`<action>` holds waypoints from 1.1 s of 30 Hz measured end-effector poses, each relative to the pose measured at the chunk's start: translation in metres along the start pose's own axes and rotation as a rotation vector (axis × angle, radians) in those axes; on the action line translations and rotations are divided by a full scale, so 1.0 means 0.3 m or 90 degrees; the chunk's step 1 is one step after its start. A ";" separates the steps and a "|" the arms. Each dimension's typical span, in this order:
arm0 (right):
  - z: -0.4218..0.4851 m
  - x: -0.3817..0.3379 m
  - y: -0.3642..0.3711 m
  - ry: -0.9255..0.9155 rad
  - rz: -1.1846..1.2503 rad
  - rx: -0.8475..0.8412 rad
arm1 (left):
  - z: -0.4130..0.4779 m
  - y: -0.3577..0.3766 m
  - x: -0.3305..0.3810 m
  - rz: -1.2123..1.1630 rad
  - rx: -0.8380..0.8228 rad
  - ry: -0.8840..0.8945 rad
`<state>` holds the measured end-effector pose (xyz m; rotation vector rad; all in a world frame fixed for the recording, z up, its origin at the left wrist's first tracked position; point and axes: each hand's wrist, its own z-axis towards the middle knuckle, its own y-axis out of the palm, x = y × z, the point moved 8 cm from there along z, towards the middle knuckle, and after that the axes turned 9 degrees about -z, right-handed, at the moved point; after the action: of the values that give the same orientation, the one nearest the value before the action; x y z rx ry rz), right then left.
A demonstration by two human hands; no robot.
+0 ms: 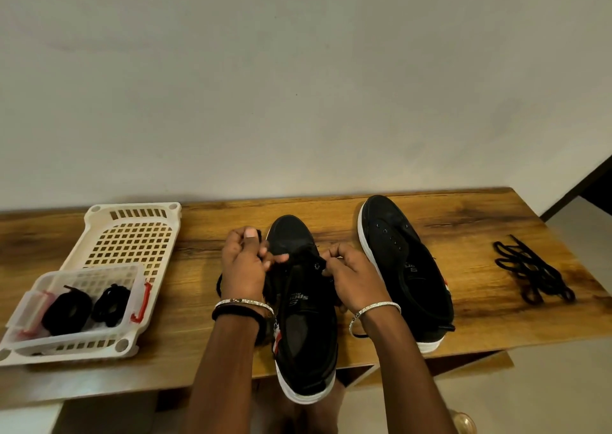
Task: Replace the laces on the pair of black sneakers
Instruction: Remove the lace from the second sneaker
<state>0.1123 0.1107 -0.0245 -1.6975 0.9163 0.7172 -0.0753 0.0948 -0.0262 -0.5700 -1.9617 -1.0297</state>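
Wooden table (463, 221). White tray (132, 221) at left, clear box (33, 296) in it holding coiled laces (68, 307). Unlaced sneaker (407, 268) right of centre. Second sneaker (304, 334) at near edge, heel overhanging. Left hand (241, 268) and right hand (351, 278) are over it, fingers curled, pinching its black lace (219, 283). Loose lace pile (533, 271) far right.

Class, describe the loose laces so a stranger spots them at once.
Go to the right end of the wooden table, past the unlaced sneaker. The loose laces lie tangled on bare wood, unlike the coiled laces boxed at left.
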 end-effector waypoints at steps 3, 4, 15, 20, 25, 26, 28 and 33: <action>0.000 -0.002 -0.001 0.002 -0.004 0.001 | -0.011 -0.021 0.073 0.302 0.019 0.160; -0.001 -0.002 -0.001 0.003 -0.005 0.002 | -0.023 -0.008 0.089 0.382 0.003 0.218; -0.004 -0.014 0.005 -0.016 -0.007 0.008 | -0.055 0.019 0.094 0.814 0.012 0.262; -0.012 -0.060 -0.012 -0.099 -0.035 0.107 | -0.066 0.048 0.052 0.856 -0.110 0.226; -0.021 -0.109 -0.015 -0.191 -0.106 0.202 | -0.063 0.050 0.049 0.787 -0.105 0.200; -0.021 -0.119 0.003 -0.209 -0.136 0.196 | -0.059 0.044 0.053 0.774 -0.098 0.198; -0.017 -0.137 0.050 -0.238 -0.212 0.173 | -0.049 0.031 0.059 0.732 -0.098 0.187; -0.009 -0.141 0.133 -0.192 -0.398 0.107 | -0.033 0.002 0.062 0.648 -0.100 0.166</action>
<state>0.0562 0.1109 -0.0093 -1.5485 0.2005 0.4361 -0.0808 0.0872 -0.0073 -1.2670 -1.0986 -0.5454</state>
